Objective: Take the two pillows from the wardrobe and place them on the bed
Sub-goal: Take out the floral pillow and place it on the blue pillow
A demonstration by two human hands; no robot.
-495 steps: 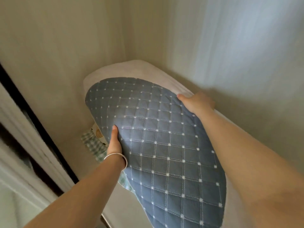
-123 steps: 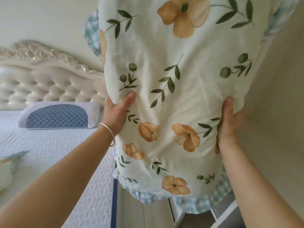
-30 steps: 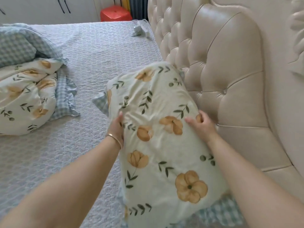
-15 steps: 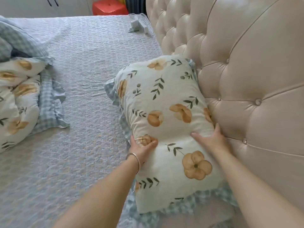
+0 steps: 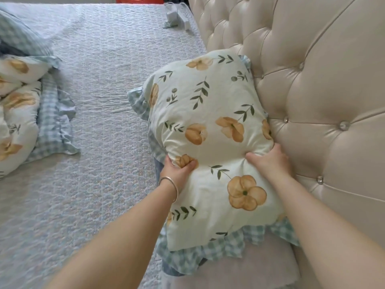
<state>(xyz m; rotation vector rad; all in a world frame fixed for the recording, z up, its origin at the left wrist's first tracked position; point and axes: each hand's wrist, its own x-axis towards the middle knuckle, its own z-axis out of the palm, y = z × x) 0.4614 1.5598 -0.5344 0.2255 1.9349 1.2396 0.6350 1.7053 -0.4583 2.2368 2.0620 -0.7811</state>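
A floral pillow (image 5: pixel 210 130) with a blue gingham frill lies on the bed (image 5: pixel 104 101), pressed against the tufted cream headboard (image 5: pixel 312 90). The left hand (image 5: pixel 178 171), a bangle (image 5: pixel 169 183) on its wrist, pinches the pillow's near-left edge, fingers closed on fabric. The right hand (image 5: pixel 270 161) grips its right edge beside the headboard. A matching floral quilt (image 5: pixel 18 113) lies bunched at far left.

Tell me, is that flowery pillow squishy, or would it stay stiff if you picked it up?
Probably squishy: the flowery pillow dents in deep where the left hand and right hand squeeze it. It would likely sag and bend when lifted. Its checked frill already hangs limp, so that part looks floppy too.
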